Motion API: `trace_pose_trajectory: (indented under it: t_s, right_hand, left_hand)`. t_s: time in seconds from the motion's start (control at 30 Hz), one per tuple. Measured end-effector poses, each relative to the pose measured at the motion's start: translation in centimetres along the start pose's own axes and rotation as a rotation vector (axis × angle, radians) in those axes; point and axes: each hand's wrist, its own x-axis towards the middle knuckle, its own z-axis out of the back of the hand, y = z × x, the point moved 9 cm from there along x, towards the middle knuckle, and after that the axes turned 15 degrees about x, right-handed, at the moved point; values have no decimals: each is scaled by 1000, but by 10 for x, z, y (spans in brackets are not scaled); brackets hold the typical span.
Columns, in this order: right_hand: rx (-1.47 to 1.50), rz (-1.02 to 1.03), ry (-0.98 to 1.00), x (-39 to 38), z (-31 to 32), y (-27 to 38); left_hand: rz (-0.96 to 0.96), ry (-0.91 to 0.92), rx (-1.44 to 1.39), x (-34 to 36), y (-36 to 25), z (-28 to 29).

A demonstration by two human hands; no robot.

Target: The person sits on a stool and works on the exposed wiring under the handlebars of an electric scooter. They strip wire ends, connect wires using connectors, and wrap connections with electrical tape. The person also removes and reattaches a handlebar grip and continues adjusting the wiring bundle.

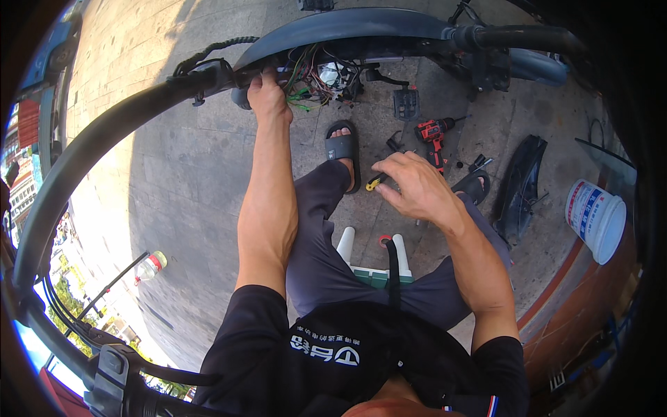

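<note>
The tangle of thin coloured wires, green, red and black (316, 80), hangs out of the open underside of the dark curved front panel of the scooter (347, 28), at the top middle of the view. The left hand (269, 94) reaches straight up to it, fingers curled against the panel's edge just left of the wires; whether they grip a wire or only the edge cannot be told.

The right hand (415, 186) hangs lower, above the knees, fingers bent and pinched on a small tool with a yellow and black handle (376, 182) (only the handle end shows past the fingertips).

On the grey paving below lie a red and black cordless drill (433, 135), a black square pedal-like part (406, 104) and a loose black plastic fairing piece (521, 184). A white plastic bucket with a blue and red label (597, 219) stands well to the right. The person's foot in a black slide sandal (342, 149) rests under the wires. A clear plastic bottle with a red cap (149, 266) lies at the left, well apart, and the scooter's black handlebar grip (514, 36) juts right at the top.
</note>
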Motion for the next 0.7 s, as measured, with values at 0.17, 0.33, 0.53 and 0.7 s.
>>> trace_pose_trajectory:
  t_s: [0.17,0.33,0.53,0.7]
  right_hand:
    - [5,11,-4,0,0,0]
    - [6,-23,37,0,-2,-3]
    - [9,-33,43,2,-2,-4]
    - [25,6,6,4,-2,0]
  left_hand:
    - [-1,31,10,0,-2,-2]
    - [90,71,-22,-3,0,-3]
    - [100,242,-32,-3,-2,-12]
    - [86,315,-62,-4,-2,-17]
